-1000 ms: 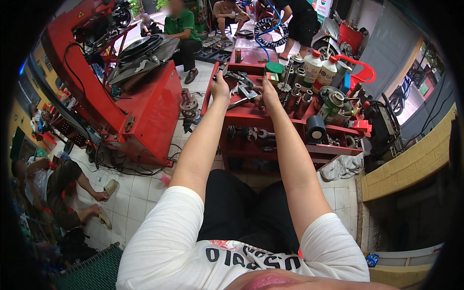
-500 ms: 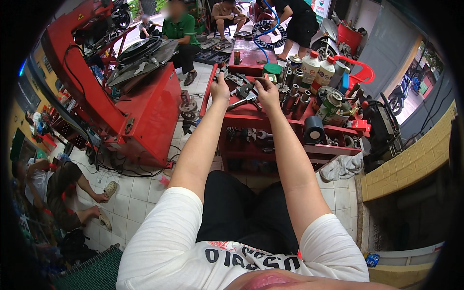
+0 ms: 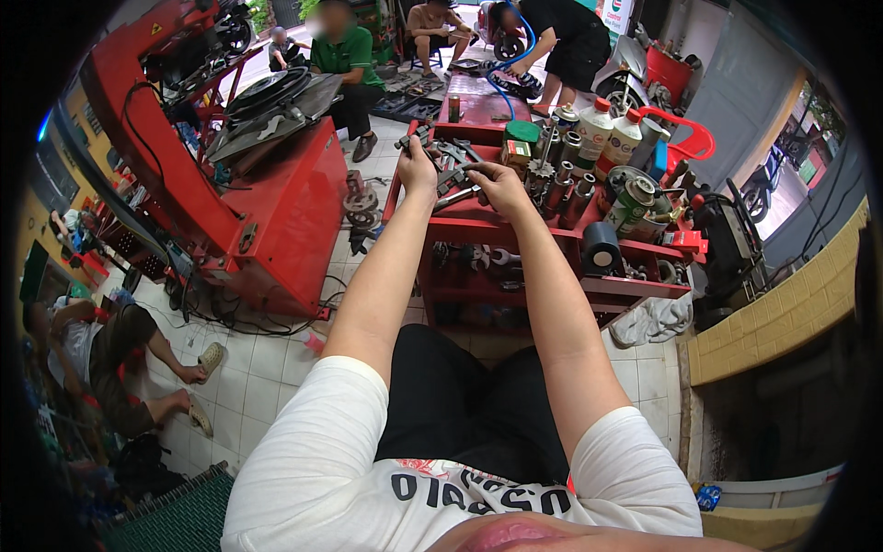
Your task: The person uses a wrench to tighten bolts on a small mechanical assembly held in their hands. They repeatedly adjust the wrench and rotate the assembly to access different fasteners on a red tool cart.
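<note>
Both my arms reach over the red tool cart (image 3: 451,224) to the small metal tools in its top tray. My left hand (image 3: 418,171) is closed around a dark, blocky metal tool (image 3: 405,143) that sticks out past the fingers; its exact kind is too small to tell. Pinched between the thumb and fingers of my right hand (image 3: 500,189) is another dark metal piece (image 3: 472,172), partly hidden by the hand. Just below it a silver wrench-like tool (image 3: 454,198) lies in the tray. Several steel sockets (image 3: 556,189) stand right of my right hand.
White bottles with red caps (image 3: 595,124), a green-lidded container (image 3: 521,132) and a spray can (image 3: 635,198) crowd the cart's right side. A red tire machine (image 3: 276,221) stands at left. A person in green (image 3: 342,57) sits beyond it; another person in black (image 3: 578,41) bends over a wheel.
My right hand has shifted slightly left and lower, with its dark metal piece nearer my left hand. The person in black has bent down, and the wheel there is lower.
</note>
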Demonstrator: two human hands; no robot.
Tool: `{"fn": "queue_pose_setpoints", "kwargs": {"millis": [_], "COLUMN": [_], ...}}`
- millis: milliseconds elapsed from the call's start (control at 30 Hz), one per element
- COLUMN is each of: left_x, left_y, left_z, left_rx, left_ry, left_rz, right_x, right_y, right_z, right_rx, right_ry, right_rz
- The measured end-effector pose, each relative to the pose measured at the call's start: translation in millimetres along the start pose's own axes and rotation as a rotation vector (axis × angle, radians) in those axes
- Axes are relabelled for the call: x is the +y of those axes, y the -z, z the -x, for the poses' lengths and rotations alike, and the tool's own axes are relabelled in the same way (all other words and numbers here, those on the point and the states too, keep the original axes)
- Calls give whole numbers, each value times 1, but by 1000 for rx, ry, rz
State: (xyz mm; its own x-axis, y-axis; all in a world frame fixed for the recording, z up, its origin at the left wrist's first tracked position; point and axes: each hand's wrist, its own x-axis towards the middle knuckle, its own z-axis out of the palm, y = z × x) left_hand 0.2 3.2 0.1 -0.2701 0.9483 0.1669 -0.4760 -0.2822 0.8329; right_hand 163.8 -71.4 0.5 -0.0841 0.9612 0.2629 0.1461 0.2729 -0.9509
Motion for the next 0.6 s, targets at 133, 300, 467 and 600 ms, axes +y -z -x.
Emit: {"fn": "queue_pose_setpoints", "kwargs": {"millis": [133,300,467,600], "left_x": [-1,-3,-4,-2], "left_y": [2,3,2,4], "left_z": [-2,-4,-3,-4], "left_rx": [-13,-25,-68,-87], "left_ry": [30,61,74,78], "left_rz": [-20,15,59,96], "right_x": [-4,-8,3,10], "right_y": [-2,-2,2,1], "right_z": [3,3,-1,-5], "right_rx": [-23,-8,-55,-103], "right_ry": [-45,-121,-78,-43], "right_rz": [23,38,-13,-84]}}
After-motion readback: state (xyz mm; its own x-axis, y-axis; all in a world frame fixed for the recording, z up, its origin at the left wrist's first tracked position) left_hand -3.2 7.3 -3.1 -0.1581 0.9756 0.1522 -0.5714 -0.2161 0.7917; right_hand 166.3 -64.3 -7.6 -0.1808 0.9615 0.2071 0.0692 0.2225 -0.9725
